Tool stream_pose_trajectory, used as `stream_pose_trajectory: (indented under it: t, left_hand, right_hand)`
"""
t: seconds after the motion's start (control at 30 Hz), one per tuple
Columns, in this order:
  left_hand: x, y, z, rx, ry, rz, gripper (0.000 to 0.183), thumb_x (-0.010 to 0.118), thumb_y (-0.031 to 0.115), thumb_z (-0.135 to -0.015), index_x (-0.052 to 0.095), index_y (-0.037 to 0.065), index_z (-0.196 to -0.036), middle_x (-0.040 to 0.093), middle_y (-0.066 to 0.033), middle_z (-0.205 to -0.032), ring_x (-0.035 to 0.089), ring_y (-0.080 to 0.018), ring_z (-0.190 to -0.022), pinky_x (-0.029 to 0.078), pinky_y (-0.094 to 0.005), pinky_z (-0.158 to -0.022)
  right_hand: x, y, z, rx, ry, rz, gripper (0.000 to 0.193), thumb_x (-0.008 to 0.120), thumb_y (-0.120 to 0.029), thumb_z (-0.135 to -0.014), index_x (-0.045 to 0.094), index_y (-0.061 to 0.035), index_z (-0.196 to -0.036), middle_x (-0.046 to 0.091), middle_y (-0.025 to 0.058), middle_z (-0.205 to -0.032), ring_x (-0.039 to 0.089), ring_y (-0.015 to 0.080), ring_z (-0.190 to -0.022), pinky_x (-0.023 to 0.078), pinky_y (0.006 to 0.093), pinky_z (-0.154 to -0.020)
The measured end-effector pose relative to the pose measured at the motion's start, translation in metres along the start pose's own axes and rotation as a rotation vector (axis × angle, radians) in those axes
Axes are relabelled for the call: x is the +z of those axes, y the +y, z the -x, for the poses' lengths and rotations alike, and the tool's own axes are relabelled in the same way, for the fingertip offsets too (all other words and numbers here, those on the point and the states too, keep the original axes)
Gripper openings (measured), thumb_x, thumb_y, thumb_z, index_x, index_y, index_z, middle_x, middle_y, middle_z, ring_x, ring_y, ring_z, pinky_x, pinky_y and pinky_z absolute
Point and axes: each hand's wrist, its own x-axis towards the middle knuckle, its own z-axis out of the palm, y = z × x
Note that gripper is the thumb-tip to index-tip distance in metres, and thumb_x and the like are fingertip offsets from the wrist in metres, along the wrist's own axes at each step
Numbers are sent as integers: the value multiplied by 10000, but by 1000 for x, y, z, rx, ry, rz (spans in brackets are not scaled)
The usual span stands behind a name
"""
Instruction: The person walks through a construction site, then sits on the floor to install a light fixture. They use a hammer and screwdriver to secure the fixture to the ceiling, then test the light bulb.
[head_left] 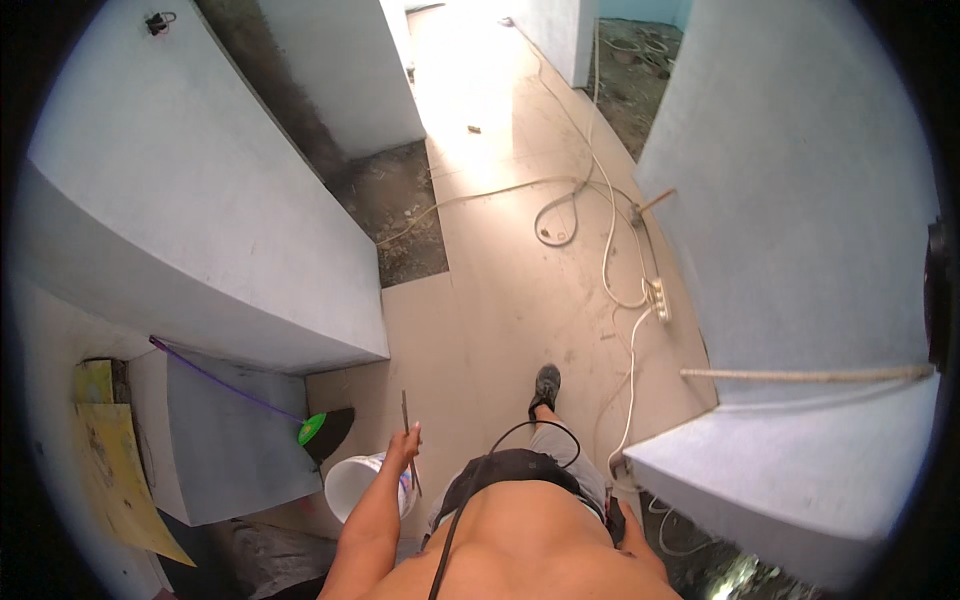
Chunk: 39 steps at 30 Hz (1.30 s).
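Note:
My left hand (403, 447) is closed around a long, thin, dark stick-like piece (404, 408), which sticks out above and below the fist. Its exact kind does not show. Just beside and below this hand is a white bucket (350, 488), its mouth facing left; I cannot tell whether the hand also carries it. My right hand (632, 545) hangs low by my right hip, next to a small black thing (615, 520). Its fingers are mostly hidden, so a grip on that black thing cannot be made out.
Pale tiled floor (490, 300) runs ahead between grey walls. Cables (607, 250) and a white power strip (659, 300) lie along the right. A broom (318, 432) leans at left. A pale pole (800, 375) rests at right. Bare soil (415, 255) breaks the tiles at left.

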Motion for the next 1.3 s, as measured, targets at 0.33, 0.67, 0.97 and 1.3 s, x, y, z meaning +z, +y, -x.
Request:
stream_pose_trajectory:
  t: [0.33, 0.67, 0.97, 1.3]
  left_hand:
    - [64, 57, -9, -544, 127, 159, 505, 484, 428, -910, 616, -54, -839, 659, -141, -780, 658, -249, -682, 503, -345, -617]
    - [84, 155, -153, -569, 117, 145, 490, 465, 429, -915, 660, -14, -842, 681, -114, -812, 642, -233, -800, 474, -354, -736]
    - [-25, 371, -378, -395, 25, -7, 486, 456, 490, -915, 607, 66, -731, 664, -58, -716, 550, -177, -569, 457, -340, -569]
    - [-65, 596, -549, -347, 171, 66, 495, 548, 490, -875, 578, 39, -673, 571, -70, -612, 565, -179, -561, 470, -326, -599]
  right_hand:
    - [108, -383, -31, -190, 348, 563, 265, 594, -318, -869, 532, -74, -789, 448, 44, -557, 427, 188, -398, 495, 455, -472]
    - [269, -599, -41, -406, 270, 662, 258, 587, -304, -881, 522, -54, -881, 442, 47, -554, 434, 178, -386, 497, 418, -418]
    - [350, -618, -55, -148, 301, 626, 253, 610, -268, -817, 570, -23, -769, 514, 107, -571, 520, 263, -455, 460, 449, -416]
    - [461, -772, -58, -79, 332, 554, 206, 571, -271, -869, 563, -69, -830, 448, 55, -555, 426, 201, -418, 474, 447, -462]
